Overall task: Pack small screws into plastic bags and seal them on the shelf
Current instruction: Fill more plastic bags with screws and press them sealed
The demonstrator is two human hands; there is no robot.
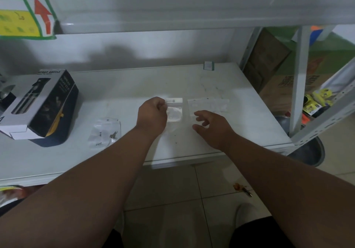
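Note:
My left hand [152, 116] pinches the left edge of a small clear plastic bag [174, 110] with a white header strip, just above the white shelf [123, 94]. My right hand [211, 127] hovers to the right of that bag with fingers spread and loosely curled, holding nothing. Beyond the right hand a stack of empty clear bags [209, 104] lies flat. To the left lies another clear bag [105, 132] with several small screws [113, 135] on or in it. Two tiny dark specks [175, 139] sit on the shelf between my forearms.
A black and white spray bottle box [44, 105] sits at the shelf's left. A small green-edged packet [209, 65] stands at the back. The shelf's upright post [299, 86] is on the right, with cardboard boxes [269, 59] and a grey basin [309, 151] beyond the shelf edge.

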